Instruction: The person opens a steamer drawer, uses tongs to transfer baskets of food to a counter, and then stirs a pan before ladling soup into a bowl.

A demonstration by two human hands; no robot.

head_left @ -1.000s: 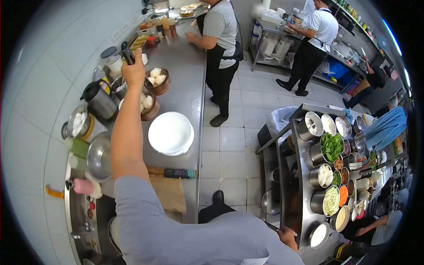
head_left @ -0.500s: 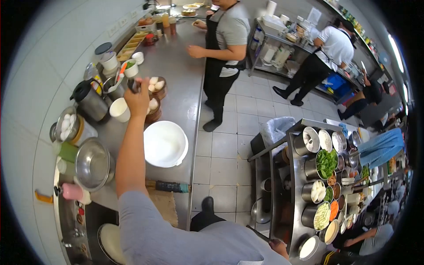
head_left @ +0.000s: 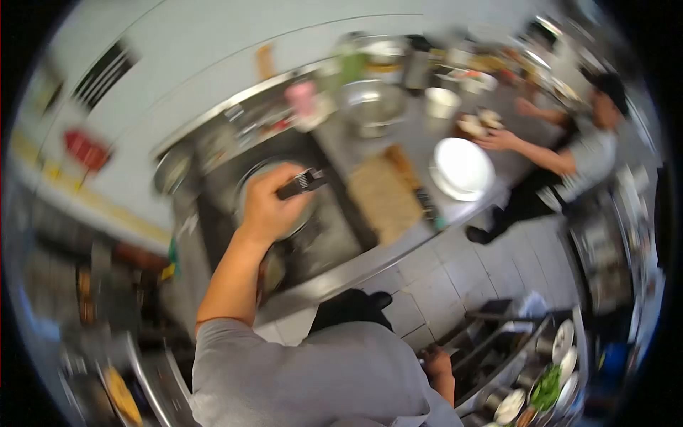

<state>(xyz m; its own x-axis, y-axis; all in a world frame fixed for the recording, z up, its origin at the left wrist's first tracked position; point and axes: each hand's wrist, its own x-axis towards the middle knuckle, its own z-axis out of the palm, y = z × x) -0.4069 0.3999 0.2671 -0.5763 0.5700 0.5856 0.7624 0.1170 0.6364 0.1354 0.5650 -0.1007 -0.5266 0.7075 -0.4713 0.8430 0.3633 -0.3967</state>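
My left hand [head_left: 270, 203] is closed around a short dark handle-like object with pale ribs [head_left: 302, 183]; blur hides its exact kind. It is above a round pan [head_left: 302, 217] with a pale inside, set in the dark cooktop [head_left: 331, 238]. Low at the right of my body, my right hand [head_left: 439, 364] has its fingers curled by something dark, too blurred to name. Right of the cooktop lies a brown board or cloth [head_left: 384, 199], with a dark-wrapped tool handle [head_left: 427, 206] beside it.
A co-worker [head_left: 590, 149] reaches over the counter, a hand near round containers of eggs [head_left: 471, 127]. A white tub [head_left: 462, 169], a metal bowl [head_left: 373, 107] and a white cup [head_left: 442, 103] stand there. Food pans [head_left: 509, 406] fill a rack at lower right.
My view has turned left toward the cooktop. My left hand has moved from the egg containers to above the pan, still holding the dark object. The co-worker now reaches toward the eggs.
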